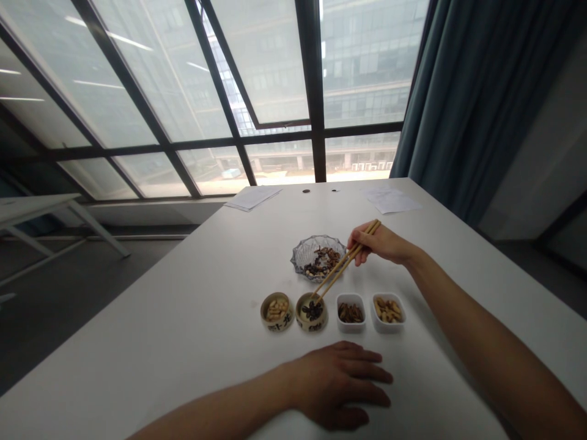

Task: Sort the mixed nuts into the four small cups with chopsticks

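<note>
One white, smooth-topped table [206,275], bearing: one clear faceted glass bowl [299,252]; in a row nearer the viewer, left to right — one round tan lettered bowl [264,310], its matching bowl [298,311], one white square plastic dish [351,327], its matching dish [389,328]; far end — white paper sheets [254,197] left, wrinkled white paper [392,200] right.

From the row's middle on the surface [192,318], dishes [280,326] lie at nine o'clock, tubs [352,327] at three. The bowl [299,252] lies behind, at twelve.

Dark characters [280,324] — apparently Chinese, too blurred to read — mark both round bowls [265,316] (on their outer walls).
</note>
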Motion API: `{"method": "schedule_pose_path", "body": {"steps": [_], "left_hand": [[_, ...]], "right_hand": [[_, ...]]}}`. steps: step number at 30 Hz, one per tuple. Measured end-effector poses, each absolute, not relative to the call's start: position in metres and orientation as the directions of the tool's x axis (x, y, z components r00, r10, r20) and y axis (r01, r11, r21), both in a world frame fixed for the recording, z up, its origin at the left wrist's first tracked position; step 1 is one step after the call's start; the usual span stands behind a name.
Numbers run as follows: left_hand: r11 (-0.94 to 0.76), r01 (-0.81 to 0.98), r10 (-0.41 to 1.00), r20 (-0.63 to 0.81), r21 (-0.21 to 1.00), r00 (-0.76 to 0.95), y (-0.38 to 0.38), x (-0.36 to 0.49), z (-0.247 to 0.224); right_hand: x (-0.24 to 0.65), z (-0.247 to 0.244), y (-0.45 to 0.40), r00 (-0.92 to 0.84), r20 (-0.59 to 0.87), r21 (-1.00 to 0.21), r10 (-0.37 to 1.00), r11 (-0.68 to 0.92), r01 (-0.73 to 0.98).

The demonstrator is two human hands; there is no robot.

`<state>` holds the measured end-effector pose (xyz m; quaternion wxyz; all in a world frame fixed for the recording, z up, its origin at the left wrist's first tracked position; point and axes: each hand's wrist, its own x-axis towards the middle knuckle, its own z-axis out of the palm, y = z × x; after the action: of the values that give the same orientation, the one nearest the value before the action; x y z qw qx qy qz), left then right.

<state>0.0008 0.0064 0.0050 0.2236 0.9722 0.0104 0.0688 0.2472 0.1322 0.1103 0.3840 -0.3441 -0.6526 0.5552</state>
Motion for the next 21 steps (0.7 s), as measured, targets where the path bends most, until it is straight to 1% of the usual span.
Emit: {"method": "schedule_pose_path", "body": {"steps": [4,6,9,11,13,15,17,21], "left_hand": [[-0.901,-0.007,0.048,0.115,0.434,0.992,0.007,0.001,0.006],[-0.902,-0.009,0.046,0.117,0.431,0.992,0.007,0.001,0.006],[-0.905,-0.017,0.041,0.127,0.424,0.991,0.007,0.001,0.006],[-0.907,-0.019,0.043,0.136,0.420,0.990,0.007,0.001,0.005],[-0.908,-0.015,0.049,0.142,0.418,0.989,0.007,0.001,0.004],[-0.909,-0.016,0.048,0.144,0.417,0.988,0.006,0.000,0.003],[-0.909,-0.018,0.047,0.145,0.416,0.988,0.006,0.000,0.003],[-0.912,-0.022,0.044,0.150,0.411,0.988,0.007,0.000,0.004]], "right_hand": [[0.250,0.110,0.133,-0.466,0.111,-0.990,0.878,0.140,0.028],[0.251,0.109,0.136,-0.428,0.140,-0.989,0.893,0.147,-0.016],[0.252,0.107,0.142,-0.281,0.220,-0.974,0.934,0.198,-0.108],[0.253,0.105,0.148,-0.149,0.257,-0.963,0.955,0.239,-0.128],[0.254,0.102,0.154,-0.036,0.268,-0.961,0.963,0.264,-0.086],[0.254,0.097,0.159,0.028,0.265,-0.964,0.964,0.265,-0.022],[0.253,0.092,0.163,0.046,0.256,-0.967,0.966,0.255,0.019],[0.245,0.082,0.166,0.040,0.258,-0.966,0.965,0.256,0.047]]}}
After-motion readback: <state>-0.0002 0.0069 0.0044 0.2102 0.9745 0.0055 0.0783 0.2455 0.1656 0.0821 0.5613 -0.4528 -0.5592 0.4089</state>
